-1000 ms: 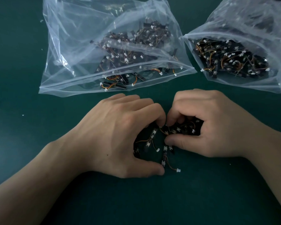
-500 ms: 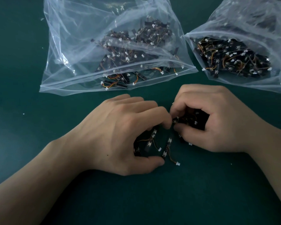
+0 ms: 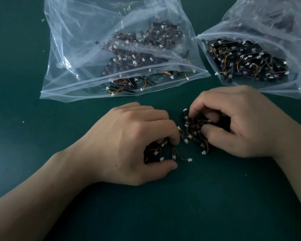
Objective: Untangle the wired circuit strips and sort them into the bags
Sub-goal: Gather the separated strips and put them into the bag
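while left hand (image 3: 129,143) and right hand (image 3: 241,122) apparently pinch tangled strips (image 3: 194,128), left bag (image 3: 73,49) and right bag (image 3: 261,20) lie just beyond.

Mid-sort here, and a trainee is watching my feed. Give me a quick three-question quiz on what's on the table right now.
1. True or false: the bag on the left and the bag on the right both already hold strips.
2. What does the right hand grip? A) nothing B) a clump of wired strips C) a bag's edge
3. Fill in: the loose strips under the left hand lie on the green ____.
Key: 1 true; 2 B; 3 table.
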`<state>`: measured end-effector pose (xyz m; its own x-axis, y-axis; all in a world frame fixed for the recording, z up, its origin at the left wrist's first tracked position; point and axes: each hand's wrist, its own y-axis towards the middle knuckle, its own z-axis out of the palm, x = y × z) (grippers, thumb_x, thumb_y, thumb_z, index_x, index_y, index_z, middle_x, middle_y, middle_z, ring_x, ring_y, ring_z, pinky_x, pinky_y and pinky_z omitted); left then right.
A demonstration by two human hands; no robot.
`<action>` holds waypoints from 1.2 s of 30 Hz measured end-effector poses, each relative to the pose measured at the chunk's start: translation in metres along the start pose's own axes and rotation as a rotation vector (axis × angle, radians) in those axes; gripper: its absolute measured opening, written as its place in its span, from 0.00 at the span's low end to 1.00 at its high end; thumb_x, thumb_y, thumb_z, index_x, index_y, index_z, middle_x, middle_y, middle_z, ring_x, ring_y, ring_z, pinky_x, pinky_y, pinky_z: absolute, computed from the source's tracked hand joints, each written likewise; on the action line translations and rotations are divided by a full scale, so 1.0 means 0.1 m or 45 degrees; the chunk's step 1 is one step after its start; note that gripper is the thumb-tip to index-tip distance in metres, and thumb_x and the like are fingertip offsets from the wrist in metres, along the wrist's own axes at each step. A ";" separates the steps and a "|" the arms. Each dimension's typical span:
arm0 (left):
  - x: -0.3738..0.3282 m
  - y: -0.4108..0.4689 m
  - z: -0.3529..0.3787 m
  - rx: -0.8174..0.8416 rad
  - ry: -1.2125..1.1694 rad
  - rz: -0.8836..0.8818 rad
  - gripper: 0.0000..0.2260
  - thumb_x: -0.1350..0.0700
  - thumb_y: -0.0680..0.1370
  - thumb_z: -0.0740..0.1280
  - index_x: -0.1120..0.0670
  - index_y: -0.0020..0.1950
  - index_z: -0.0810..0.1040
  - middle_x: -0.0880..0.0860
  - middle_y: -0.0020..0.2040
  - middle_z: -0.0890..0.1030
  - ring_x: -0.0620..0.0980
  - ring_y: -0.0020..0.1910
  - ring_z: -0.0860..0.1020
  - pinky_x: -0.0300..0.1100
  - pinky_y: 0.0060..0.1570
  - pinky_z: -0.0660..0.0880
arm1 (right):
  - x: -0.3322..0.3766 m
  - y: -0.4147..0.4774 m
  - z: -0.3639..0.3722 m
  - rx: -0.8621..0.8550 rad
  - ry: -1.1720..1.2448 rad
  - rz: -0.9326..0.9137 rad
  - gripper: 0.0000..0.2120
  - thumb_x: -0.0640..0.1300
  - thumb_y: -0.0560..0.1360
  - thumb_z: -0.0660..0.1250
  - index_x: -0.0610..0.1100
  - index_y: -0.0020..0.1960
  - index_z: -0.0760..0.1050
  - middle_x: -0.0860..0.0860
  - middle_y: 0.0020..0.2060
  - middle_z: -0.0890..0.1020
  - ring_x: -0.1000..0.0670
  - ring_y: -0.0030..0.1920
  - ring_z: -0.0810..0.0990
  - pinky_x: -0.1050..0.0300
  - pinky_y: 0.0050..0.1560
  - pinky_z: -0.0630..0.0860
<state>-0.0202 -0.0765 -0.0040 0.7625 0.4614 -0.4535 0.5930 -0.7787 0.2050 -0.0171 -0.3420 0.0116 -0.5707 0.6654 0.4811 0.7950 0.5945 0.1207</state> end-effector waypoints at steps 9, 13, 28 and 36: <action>-0.03 0.01 -0.02 -0.056 0.105 -0.096 0.14 0.39 0.73 0.73 0.47 0.47 0.77 0.43 0.40 0.73 0.49 0.39 0.72 0.48 0.42 0.73 | 0.08 0.03 0.09 -0.001 -0.031 0.044 0.16 0.57 0.71 0.69 0.56 0.57 0.76 0.61 0.36 0.73 0.58 0.38 0.74 0.51 0.36 0.74; -0.06 0.02 -0.07 -0.015 0.051 -0.110 0.12 0.43 0.73 0.71 0.49 0.48 0.75 0.43 0.40 0.73 0.50 0.39 0.72 0.48 0.43 0.71 | 0.11 0.05 0.12 -0.015 0.008 0.089 0.16 0.57 0.72 0.70 0.56 0.58 0.77 0.61 0.36 0.73 0.59 0.37 0.74 0.51 0.35 0.74; 0.07 0.04 -0.17 0.107 -0.293 -0.125 0.17 0.65 0.60 0.62 0.48 0.43 0.70 0.44 0.39 0.73 0.47 0.40 0.72 0.46 0.45 0.70 | 0.19 0.05 0.07 0.227 -0.034 0.010 0.26 0.57 0.67 0.68 0.54 0.65 0.74 0.69 0.44 0.69 0.63 0.46 0.72 0.64 0.49 0.68; 0.05 0.03 -0.12 0.019 -0.227 -0.108 0.10 0.60 0.65 0.65 0.48 0.43 0.75 0.43 0.40 0.75 0.46 0.40 0.74 0.47 0.44 0.72 | 0.20 0.06 0.11 0.158 -0.016 0.038 0.23 0.57 0.69 0.69 0.55 0.63 0.75 0.70 0.43 0.70 0.63 0.45 0.73 0.63 0.48 0.68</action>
<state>-0.0112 -0.0716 0.0047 0.6514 0.4438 -0.6154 0.6483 -0.7469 0.1476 -0.0262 -0.3206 0.0123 -0.5500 0.6889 0.4722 0.7807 0.6249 -0.0025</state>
